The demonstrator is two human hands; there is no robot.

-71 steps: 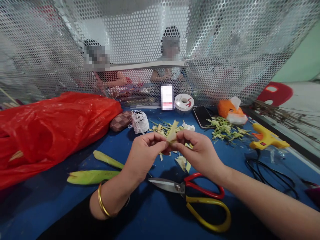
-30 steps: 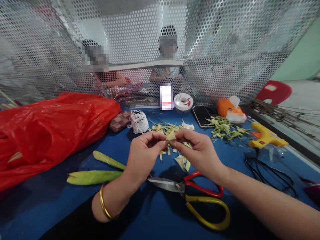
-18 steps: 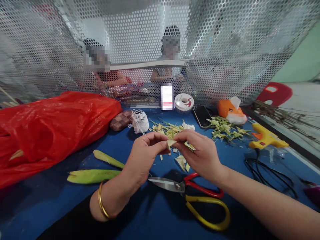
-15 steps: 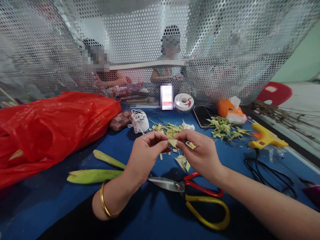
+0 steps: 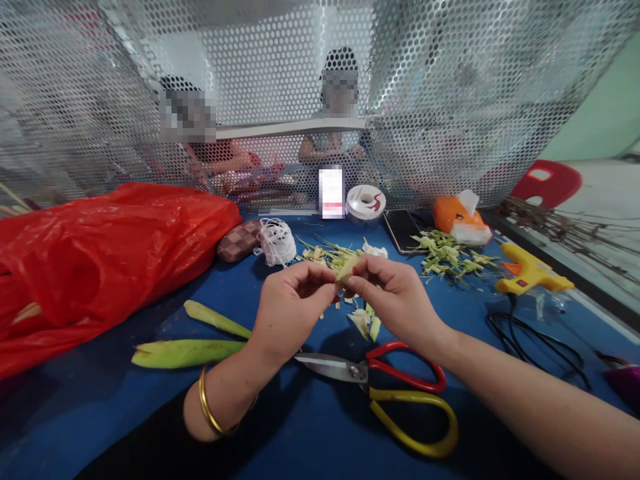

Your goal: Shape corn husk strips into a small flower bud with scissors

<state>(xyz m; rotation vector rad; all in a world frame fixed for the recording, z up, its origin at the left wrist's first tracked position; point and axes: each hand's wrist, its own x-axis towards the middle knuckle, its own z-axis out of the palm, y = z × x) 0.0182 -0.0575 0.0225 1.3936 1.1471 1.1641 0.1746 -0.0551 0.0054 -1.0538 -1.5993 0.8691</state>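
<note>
Between the fingertips of both hands is a small pale-green piece of husk (image 5: pixel 345 268). My left hand (image 5: pixel 295 300), with a gold bangle at the wrist, pinches its left side. My right hand (image 5: pixel 395 293) pinches the right side, and fingers partly cover the piece. Below the hands, scissors (image 5: pixel 357 373) with one red and one yellow handle lie with blades pointing left. Cut plant scraps (image 5: pixel 361 321) lie beneath and behind the fingers. Left of my left wrist are a green husk-covered stalk (image 5: pixel 187 353) and a slimmer pale-green piece (image 5: pixel 213 317).
A red plastic bag (image 5: pixel 110 260) fills the left side, beside a checkered pouch (image 5: pixel 240 241) and white string (image 5: pixel 277 241). Farther back are a ribbon spool (image 5: pixel 366 202), a phone (image 5: pixel 401 231) and tissues (image 5: pixel 463 219). A yellow glue gun (image 5: pixel 533 269) and green trimmings (image 5: pixel 453 257) lie right.
The husk piece has turned between my fingertips and now shows a longer, upward-slanting strip. Both hands stay nearly in place, and the whole view has shifted slightly.
</note>
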